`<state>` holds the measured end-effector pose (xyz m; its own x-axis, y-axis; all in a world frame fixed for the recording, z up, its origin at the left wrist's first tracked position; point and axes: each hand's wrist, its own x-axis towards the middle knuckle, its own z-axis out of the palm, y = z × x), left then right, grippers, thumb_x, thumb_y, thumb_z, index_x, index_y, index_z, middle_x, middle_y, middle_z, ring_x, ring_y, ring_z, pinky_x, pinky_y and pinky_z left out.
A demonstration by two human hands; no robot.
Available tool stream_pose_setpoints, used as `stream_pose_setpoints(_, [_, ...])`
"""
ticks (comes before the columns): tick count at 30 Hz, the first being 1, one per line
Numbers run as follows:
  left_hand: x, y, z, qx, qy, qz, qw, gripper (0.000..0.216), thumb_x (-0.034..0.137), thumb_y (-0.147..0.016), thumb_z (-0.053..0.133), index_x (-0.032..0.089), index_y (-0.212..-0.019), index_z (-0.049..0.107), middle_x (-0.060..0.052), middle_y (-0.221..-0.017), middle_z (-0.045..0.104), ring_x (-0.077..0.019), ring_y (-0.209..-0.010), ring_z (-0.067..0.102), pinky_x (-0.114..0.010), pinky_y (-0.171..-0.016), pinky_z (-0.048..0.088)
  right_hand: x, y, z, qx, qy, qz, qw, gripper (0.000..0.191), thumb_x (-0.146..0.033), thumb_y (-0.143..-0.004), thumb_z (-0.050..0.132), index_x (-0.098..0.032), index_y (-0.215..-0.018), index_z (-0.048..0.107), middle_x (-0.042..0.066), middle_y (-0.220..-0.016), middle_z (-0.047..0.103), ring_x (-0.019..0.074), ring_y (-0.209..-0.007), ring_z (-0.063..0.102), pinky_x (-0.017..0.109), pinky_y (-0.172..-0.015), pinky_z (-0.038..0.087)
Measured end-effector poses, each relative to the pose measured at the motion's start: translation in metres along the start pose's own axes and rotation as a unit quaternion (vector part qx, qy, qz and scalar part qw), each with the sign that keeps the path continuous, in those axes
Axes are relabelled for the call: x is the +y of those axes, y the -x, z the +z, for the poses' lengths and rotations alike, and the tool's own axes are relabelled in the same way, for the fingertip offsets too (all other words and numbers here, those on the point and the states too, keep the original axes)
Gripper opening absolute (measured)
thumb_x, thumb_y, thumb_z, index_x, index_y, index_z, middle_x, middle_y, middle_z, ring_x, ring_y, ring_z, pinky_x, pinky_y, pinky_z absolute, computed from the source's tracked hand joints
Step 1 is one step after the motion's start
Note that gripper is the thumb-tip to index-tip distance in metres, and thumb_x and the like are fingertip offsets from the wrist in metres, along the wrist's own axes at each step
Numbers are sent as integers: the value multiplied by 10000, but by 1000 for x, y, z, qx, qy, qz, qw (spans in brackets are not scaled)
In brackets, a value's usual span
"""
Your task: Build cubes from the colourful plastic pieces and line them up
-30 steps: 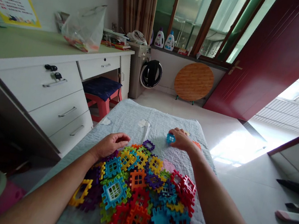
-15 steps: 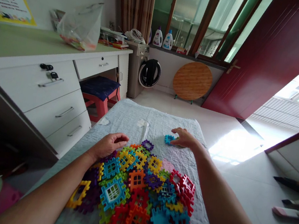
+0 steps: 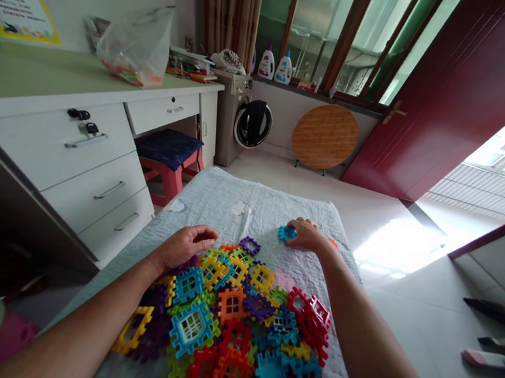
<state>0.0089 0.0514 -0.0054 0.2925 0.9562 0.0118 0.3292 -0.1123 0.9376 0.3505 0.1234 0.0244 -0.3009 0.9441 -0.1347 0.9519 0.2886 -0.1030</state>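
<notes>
A heap of colourful plastic building blocks (image 3: pixel 230 305), notched squares with window grids or solid faces, covers the near part of the cloth. My left hand (image 3: pixel 185 246) rests at the heap's left edge, loosely curled, thumb and fingers apart, holding nothing. Farther out on the cloth, my right hand (image 3: pixel 305 234) has its fingers closed over a blue building block (image 3: pixel 286 233), whose left part shows. Bits of a yellow block (image 3: pixel 315 224) and an orange block (image 3: pixel 333 243) peek out behind that hand. Near the heap's far tip lies a purple block (image 3: pixel 249 245).
The pieces lie on a pale blue cloth (image 3: pixel 226 201) over a low surface. At left stand a white desk (image 3: pixel 66 145) and a red stool (image 3: pixel 172 166) with a dark cushion. Beyond are a washing machine (image 3: pixel 231 114) and a round wooden tabletop (image 3: pixel 326 137).
My right hand has drawn slightly left and its fingers have closed onto the blue block. An orange piece behind that wrist has come into sight. My left hand stays put.
</notes>
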Motion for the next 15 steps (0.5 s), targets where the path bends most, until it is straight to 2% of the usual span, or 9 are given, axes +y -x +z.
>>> stream_pose_setpoints(4, [0,0,-1,-2,-9,3,1000,323,422,-766,612,169,-966,637,-55,-941,682,-216,-907,622,-353,-884,456,14,10,-10,20,-25,10,999,622,-394,-663,660,-207,-1242,525,109,-1226,526,292,-1078,463,380,-875,366])
stream_pose_setpoints(7, [0,0,0,-4,-12,3,1000,324,421,-767,609,165,-965,635,-56,-942,682,-216,-909,624,-351,-884,457,34,20,-19,35,-49,24,998,626,-368,-690,637,-200,-1276,496,106,-1248,515,287,-1103,451,365,-890,372])
stream_pose_setpoints(11, [2,2,0,0,-14,-1,1000,320,417,-763,613,169,-964,641,-54,-945,684,-217,-910,624,-346,-886,455,50,27,-20,-23,-25,47,998,655,-355,-631,687,-218,-1250,520,104,-1245,517,318,-1113,435,382,-877,371])
stream_pose_setpoints(15, [3,2,1,0,-12,-5,1000,328,421,-762,614,167,-969,639,-55,-949,679,-214,-914,621,-347,-892,450,47,25,-11,-34,8,49,998,624,-337,-603,687,-236,-1203,547,91,-1205,531,316,-1062,456,384,-829,363])
